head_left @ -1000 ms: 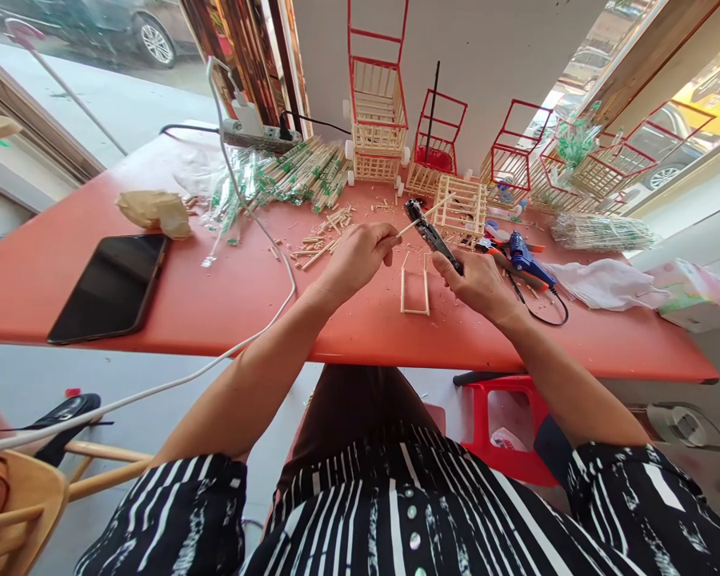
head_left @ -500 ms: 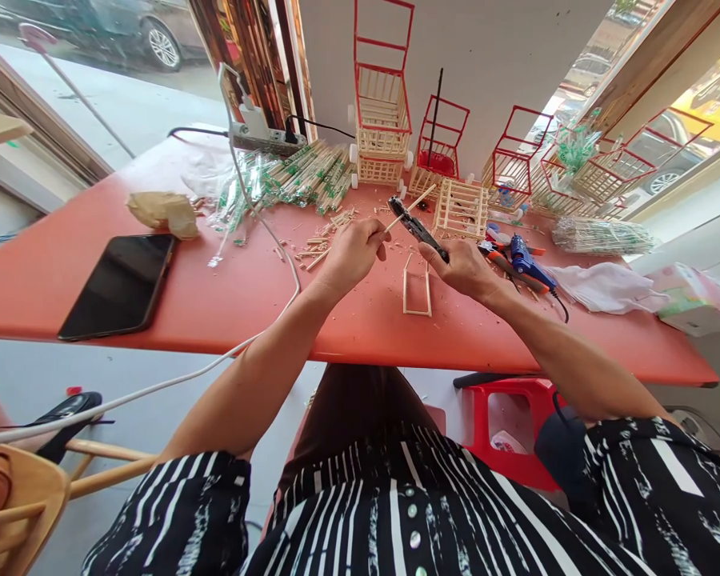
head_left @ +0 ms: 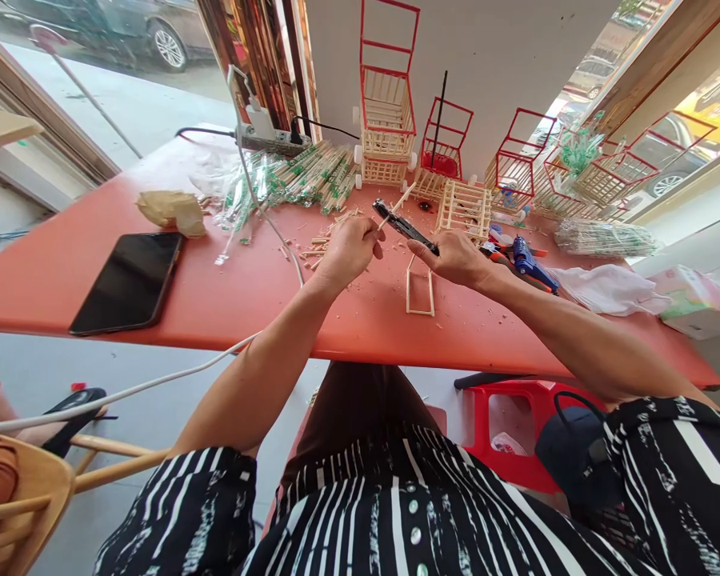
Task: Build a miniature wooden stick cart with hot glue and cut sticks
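Observation:
Pinched in my left hand (head_left: pixel 355 246) is a thin wooden stick (head_left: pixel 401 200), slanting up to the right. My right hand (head_left: pixel 456 258) is closed round a black pair of pliers (head_left: pixel 409 230), whose jaws lie against the stick or just beside it; the exact contact is too small to tell. Below the pliers, a small open frame of sticks (head_left: pixel 421 312) rests on the red table. Cut stick pieces (head_left: pixel 319 248) lie scattered by my left hand. Behind my right hand stands a slatted wooden piece (head_left: pixel 465 210).
Red-rimmed stick carts (head_left: pixel 386 112) stand along the back of the red table (head_left: pixel 264 320). A phone (head_left: pixel 129 282), crumpled paper (head_left: pixel 171 212) and a white cable (head_left: pixel 192 372) are on the left. A blue glue gun (head_left: pixel 528 260) and white cloth (head_left: pixel 606 290) lie right.
The pliers and my right hand have shifted slightly left, and the pliers' jaws sit nearer my left hand. The stick now points up more steeply. The whole view has moved a little.

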A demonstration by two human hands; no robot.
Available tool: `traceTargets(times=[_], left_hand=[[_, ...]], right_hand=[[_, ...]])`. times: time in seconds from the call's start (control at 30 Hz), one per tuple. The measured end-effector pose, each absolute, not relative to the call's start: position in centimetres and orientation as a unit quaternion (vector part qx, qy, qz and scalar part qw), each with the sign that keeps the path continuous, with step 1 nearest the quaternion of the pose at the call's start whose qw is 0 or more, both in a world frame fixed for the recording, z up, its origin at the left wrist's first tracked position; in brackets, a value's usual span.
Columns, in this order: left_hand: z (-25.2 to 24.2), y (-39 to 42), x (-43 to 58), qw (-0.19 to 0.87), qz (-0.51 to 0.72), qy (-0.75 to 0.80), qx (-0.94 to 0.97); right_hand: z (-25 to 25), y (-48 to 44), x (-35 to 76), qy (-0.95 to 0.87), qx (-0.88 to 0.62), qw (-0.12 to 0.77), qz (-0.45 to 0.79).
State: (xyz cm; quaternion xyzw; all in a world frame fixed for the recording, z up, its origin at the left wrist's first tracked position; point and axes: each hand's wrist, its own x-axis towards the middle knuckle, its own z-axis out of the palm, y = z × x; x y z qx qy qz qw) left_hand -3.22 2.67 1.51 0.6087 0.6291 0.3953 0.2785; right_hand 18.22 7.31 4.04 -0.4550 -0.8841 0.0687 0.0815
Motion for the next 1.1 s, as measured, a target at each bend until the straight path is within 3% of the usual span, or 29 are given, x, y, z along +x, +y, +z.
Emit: traceTargets(times=[1.1], left_hand=[[1.84,2.56,-3.29,0.371,0.396,0.613,0.575]], right_hand=[[4.65,6.84,17.89,-0.874,-0.480,0.035,0.064]])
